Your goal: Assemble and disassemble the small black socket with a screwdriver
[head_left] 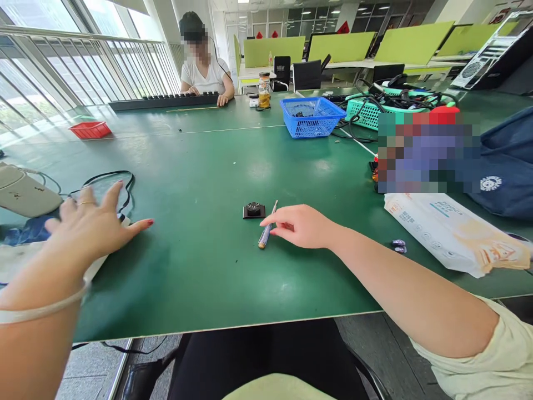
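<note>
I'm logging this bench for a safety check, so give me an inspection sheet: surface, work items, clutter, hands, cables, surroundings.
Surface: green table, shiny, with a few dark specks.
Work items: small black part; screwdriver just right of it.
Clutter: packet at right; blue basket and red tray farther back.
Hands: left hand spread open; right hand at the screwdriver, grip unclear.
Cables: black cables tangled in the teal basket; cord looped near the left hand.
Surroundings: person across the table; railing at left.
</note>
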Tool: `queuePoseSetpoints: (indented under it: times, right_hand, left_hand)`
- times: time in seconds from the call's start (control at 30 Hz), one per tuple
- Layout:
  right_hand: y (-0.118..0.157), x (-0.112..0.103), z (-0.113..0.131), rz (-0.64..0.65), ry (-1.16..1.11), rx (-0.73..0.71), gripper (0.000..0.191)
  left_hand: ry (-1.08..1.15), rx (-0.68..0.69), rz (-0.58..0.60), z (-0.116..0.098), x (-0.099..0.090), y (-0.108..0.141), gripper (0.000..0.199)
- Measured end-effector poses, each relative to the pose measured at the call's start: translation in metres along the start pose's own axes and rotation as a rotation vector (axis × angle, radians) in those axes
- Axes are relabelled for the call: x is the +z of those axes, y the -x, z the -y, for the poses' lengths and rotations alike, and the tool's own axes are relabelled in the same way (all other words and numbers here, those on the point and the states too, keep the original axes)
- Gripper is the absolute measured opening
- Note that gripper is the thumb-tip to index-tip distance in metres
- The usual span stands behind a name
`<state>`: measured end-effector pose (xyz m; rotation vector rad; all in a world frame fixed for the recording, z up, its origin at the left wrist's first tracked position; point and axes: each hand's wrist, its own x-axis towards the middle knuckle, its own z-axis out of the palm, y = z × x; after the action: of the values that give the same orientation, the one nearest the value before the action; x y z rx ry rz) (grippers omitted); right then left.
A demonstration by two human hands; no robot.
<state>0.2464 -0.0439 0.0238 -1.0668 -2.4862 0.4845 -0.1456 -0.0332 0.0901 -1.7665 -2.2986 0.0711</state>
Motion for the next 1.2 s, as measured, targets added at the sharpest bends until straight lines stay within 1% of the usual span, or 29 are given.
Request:
queuePoseSetpoints:
  times: [0.03, 0.07, 0.1, 0.13, 0.2, 0.27, 0.3, 0.37, 0.47, 0.53, 0.6, 0.67, 0.73, 0.83, 0.9, 1.0, 1.1, 1.2]
  right_hand:
    - [-0.001, 0.001, 0.000, 0.038, 0.037, 0.001, 0.030]
    - [-0.001, 0.004, 0.000, 0.065, 0.076, -0.004, 0.031]
    - [-0.002, 0.006, 0.000, 0.081, 0.116, -0.015, 0.031]
    - [-0.003, 0.010, 0.000, 0.090, 0.153, -0.030, 0.031]
    - [-0.005, 0.017, -0.002, 0.089, 0.216, -0.066, 0.030]
    - [-0.007, 0.023, -0.005, 0.074, 0.267, -0.102, 0.028]
    - [-0.008, 0.025, -0.006, 0.057, 0.288, -0.120, 0.027]
    - [-0.010, 0.028, -0.009, 0.017, 0.328, -0.174, 0.022]
    - [-0.012, 0.029, -0.011, -0.073, 0.398, -0.306, 0.018]
    - [-0.012, 0.028, -0.009, -0.176, 0.412, -0.403, 0.019]
    - [-0.012, 0.024, -0.006, -0.307, 0.366, -0.465, 0.018]
    - [-0.011, 0.020, -0.002, -0.430, 0.265, -0.483, 0.013]
    - [-0.009, 0.015, 0.000, -0.535, 0.119, -0.427, 0.010]
    - [-0.006, 0.011, -0.002, -0.677, -0.127, -0.232, 0.009]
    - [-0.005, 0.010, -0.005, -0.738, -0.257, -0.128, 0.011]
    - [-0.006, 0.008, -0.011, -0.767, -0.373, -0.018, 0.013]
    - [-0.008, 0.008, -0.013, -0.771, -0.434, 0.088, 0.009]
    - [-0.009, 0.008, -0.014, -0.767, -0.464, 0.124, 0.005]
  left_hand:
    - [0.015, 0.085, -0.026, -0.019, -0.005, 0.006, 0.087]
    - [0.033, 0.195, -0.022, -0.040, -0.009, 0.011, 0.085]
    - [0.067, 0.335, -0.021, -0.060, -0.011, 0.016, 0.083]
    - [0.105, 0.462, 0.004, -0.080, -0.011, 0.020, 0.083]
    - [0.192, 0.627, 0.069, -0.118, -0.005, 0.025, 0.081]
    - [0.275, 0.737, 0.110, -0.148, 0.005, 0.026, 0.081]
    - [0.314, 0.772, 0.109, -0.159, 0.010, 0.025, 0.080]
    - [0.398, 0.819, 0.096, -0.175, 0.022, 0.021, 0.073]
    - [0.522, 0.861, 0.071, -0.184, 0.037, 0.013, 0.055]
    - [0.587, 0.879, 0.069, -0.183, 0.043, 0.008, 0.046]
    - [0.638, 0.887, 0.069, -0.182, 0.047, 0.006, 0.039]
    - [0.678, 0.879, 0.066, -0.182, 0.049, 0.005, 0.035]
    - [0.706, 0.856, 0.064, -0.182, 0.049, 0.005, 0.033]
    - [0.725, 0.805, 0.076, -0.183, 0.050, 0.005, 0.037]
    - [0.732, 0.777, 0.087, -0.184, 0.051, 0.005, 0.039]
    - [0.739, 0.761, 0.099, -0.183, 0.050, 0.005, 0.040]
    - [0.741, 0.751, 0.116, -0.183, 0.048, 0.006, 0.042]
    - [0.758, 0.737, 0.124, -0.183, 0.047, 0.007, 0.042]
